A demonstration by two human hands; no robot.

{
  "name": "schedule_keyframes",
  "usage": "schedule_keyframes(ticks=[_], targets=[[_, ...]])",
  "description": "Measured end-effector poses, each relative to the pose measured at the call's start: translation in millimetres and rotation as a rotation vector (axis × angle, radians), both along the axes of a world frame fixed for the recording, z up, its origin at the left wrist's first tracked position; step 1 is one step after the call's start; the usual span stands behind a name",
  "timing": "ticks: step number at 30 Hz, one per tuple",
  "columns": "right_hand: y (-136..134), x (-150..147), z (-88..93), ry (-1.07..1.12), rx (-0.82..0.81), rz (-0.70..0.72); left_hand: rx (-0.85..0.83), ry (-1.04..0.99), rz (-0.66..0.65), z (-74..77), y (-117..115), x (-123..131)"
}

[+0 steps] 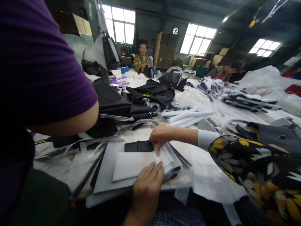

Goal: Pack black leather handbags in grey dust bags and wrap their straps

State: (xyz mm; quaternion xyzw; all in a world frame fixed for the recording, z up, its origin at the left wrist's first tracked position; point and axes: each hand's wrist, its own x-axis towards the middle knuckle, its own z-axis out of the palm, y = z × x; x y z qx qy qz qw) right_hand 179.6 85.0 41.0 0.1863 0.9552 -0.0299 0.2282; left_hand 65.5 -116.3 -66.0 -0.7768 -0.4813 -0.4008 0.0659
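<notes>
My right hand (161, 136) reaches in from the right, fingers curled down and thumb pinching the edge of some clear plastic film (167, 168) over a small white piece (166, 154). My left hand (149, 185) lies with its fingers stretched out on a white padding sheet (131, 164) and the film's near edge. Beneath are a larger grey-white sheet (103, 179) and a black leather-like piece with a strap (134, 147), partly covered. What exactly lies under the right fingertips is hidden.
Close on the left is a co-worker's purple sleeve (58, 78). Black bags (110, 97), rolled white tubes (190, 116) and loose plastic (265, 78) crowd the table behind. Another person (141, 61) sits across the table. White sheeting (211, 179) hangs over the near edge.
</notes>
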Motion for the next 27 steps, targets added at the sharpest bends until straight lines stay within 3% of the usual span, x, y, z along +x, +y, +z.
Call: schedule_keyframes(ticks=[6,10,13,16,21,27], targets=[[39.1,3.4,-22.5,0.057,-0.277,-0.299,-0.009,0.005,-0.006,-4.6,1.6,-0.6],[52.9,3.9,-27.5,0.120,-0.318,-0.329,-0.005,0.011,-0.008,-4.7,2.1,-1.1],[45.2,13.6,-21.3,0.274,-0.179,-0.401,-0.013,0.016,0.002,-4.3,1.3,-1.1],[18.3,27.7,-16.0,0.373,-0.098,-0.436,0.007,0.025,0.022,-5.6,0.9,-0.6],[-24.0,32.4,-19.1,0.245,-0.107,-0.313,0.039,0.044,0.011,-2.9,1.5,-1.2],[-4.1,13.1,-19.6,0.036,-0.297,-0.398,0.042,0.097,0.007,4.7,1.0,-3.0]])
